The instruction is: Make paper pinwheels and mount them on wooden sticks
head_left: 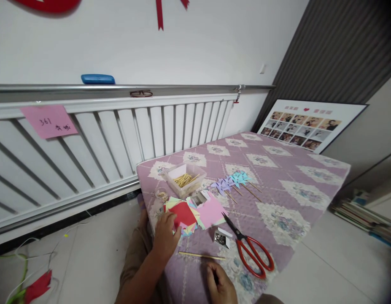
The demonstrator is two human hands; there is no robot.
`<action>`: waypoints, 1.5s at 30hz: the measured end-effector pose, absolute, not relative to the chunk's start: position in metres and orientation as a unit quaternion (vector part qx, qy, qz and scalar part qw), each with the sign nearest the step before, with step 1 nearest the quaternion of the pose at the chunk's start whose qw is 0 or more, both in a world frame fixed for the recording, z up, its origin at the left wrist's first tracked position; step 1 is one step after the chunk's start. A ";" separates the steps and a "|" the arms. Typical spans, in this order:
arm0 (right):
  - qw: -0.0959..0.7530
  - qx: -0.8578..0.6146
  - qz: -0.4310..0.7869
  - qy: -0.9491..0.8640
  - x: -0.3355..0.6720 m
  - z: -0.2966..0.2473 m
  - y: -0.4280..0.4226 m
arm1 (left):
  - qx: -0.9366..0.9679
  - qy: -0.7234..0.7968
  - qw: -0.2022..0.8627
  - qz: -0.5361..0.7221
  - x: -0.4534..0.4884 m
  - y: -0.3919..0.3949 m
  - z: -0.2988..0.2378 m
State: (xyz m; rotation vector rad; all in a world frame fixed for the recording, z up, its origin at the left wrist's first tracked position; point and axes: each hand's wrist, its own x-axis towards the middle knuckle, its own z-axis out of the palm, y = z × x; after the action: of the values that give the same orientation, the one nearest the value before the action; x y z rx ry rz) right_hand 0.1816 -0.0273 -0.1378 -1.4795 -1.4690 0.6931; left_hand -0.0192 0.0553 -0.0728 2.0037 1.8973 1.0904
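Observation:
My left hand (166, 237) rests at the near-left edge of a fanned stack of coloured paper squares, its fingers apart over the red paper (184, 214) on top. Loosely curled, my right hand (221, 285) lies at the table's near edge, and nothing shows in it. Just beyond it is a thin wooden stick (201, 255). Red-handled scissors (249, 249) lie to its right, beside a small open box of metal pins (221, 239). Pink paper (211, 212) lies right of the red sheet, under a small grey box (200, 198).
A clear plastic box (184, 179) of wooden sticks stands behind the papers. Several purple and blue paper pinwheels (231, 182) on sticks lie to its right. The patterned tablecloth (277, 185) reaches toward a photo board (309, 126). A white radiator (170, 126) runs along the wall.

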 end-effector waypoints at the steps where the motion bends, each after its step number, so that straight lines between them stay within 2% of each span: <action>1: 0.452 -0.599 0.278 -0.600 0.182 -0.138 -0.027 | 0.679 0.647 0.077 0.339 -0.021 0.062 -0.072; 7: 0.443 -0.598 0.244 -0.622 0.182 -0.137 -0.027 | 0.685 0.697 0.087 0.192 -0.014 0.077 -0.076; 15: 0.465 -0.592 0.207 -0.625 0.178 -0.139 -0.025 | 0.684 0.703 0.115 0.157 -0.015 0.078 -0.084; 26: 0.458 -0.599 0.215 -0.620 0.179 -0.138 -0.025 | 0.685 0.663 0.182 0.241 -0.029 0.091 -0.073; 36: 0.465 -0.600 0.245 -0.603 0.179 -0.137 -0.025 | 0.634 0.633 0.247 0.370 -0.053 0.097 -0.026; 38: 0.466 -0.599 0.252 -0.600 0.180 -0.134 -0.026 | 0.609 0.611 0.314 0.397 -0.048 0.088 -0.016; 42: 0.456 -0.592 0.289 -0.598 0.181 -0.119 -0.028 | 0.337 0.534 0.598 0.493 -0.017 0.059 -0.004; 45: 0.470 -0.583 0.337 -0.570 0.183 -0.105 -0.029 | 0.227 0.428 0.713 0.507 0.007 0.034 -0.004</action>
State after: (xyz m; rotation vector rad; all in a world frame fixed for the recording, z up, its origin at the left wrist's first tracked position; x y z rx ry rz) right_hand 0.1827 -0.0291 -0.1051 -1.4283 -1.3974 0.8263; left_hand 0.0074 0.0344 -0.0044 0.5043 0.9484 1.1245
